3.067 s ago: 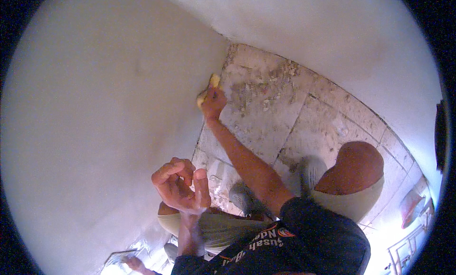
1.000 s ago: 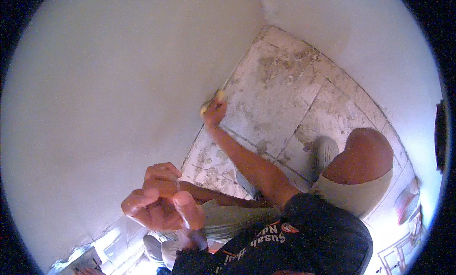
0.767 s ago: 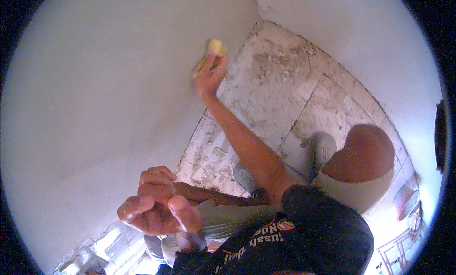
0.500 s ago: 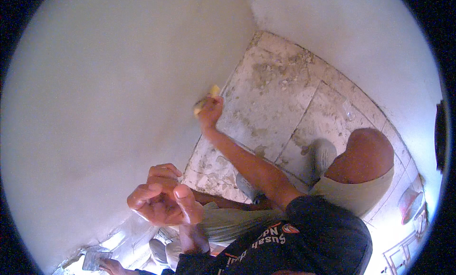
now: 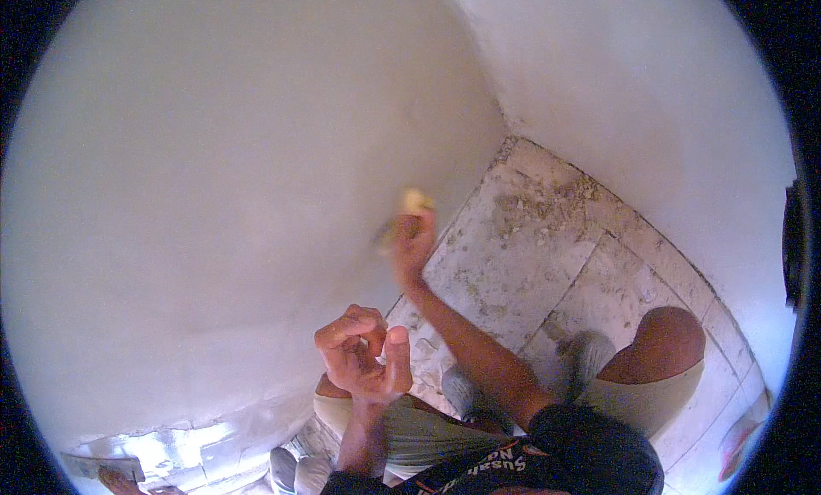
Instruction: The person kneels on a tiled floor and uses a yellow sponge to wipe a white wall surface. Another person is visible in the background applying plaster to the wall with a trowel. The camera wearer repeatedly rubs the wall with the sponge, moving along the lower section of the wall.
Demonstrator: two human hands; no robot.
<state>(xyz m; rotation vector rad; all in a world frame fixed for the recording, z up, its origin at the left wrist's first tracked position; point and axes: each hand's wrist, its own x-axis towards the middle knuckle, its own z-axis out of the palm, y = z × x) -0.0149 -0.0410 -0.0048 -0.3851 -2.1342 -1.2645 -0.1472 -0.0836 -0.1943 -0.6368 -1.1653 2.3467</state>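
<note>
My right hand [image 5: 412, 243] reaches out to the wall [image 5: 256, 196] just above the floor, closed around a hand tool with a yellow part [image 5: 415, 201] that sticks out beyond the fingers. Motion smears the tool, and its working side is hidden against the wall, so I cannot tell its exact kind. Nearer to me, my left hand [image 5: 363, 354] is raised in front of the wall with its fingers curled and the thumb standing apart. Nothing shows in that hand.
Two walls meet at a corner above the tiled floor [image 5: 505, 230], which is stained and littered with crumbs. My bent knee [image 5: 669, 341] is at the right. At the lower left another person's hand [image 5: 118, 480] holds a flat grey tool [image 5: 107, 468]; grey shoes [image 5: 295, 471] show nearby.
The view has shifted, with the corner and floor lower and farther right. My right hand still moves the tool along the wall. My left hand appears farther right, fingers still curled.
</note>
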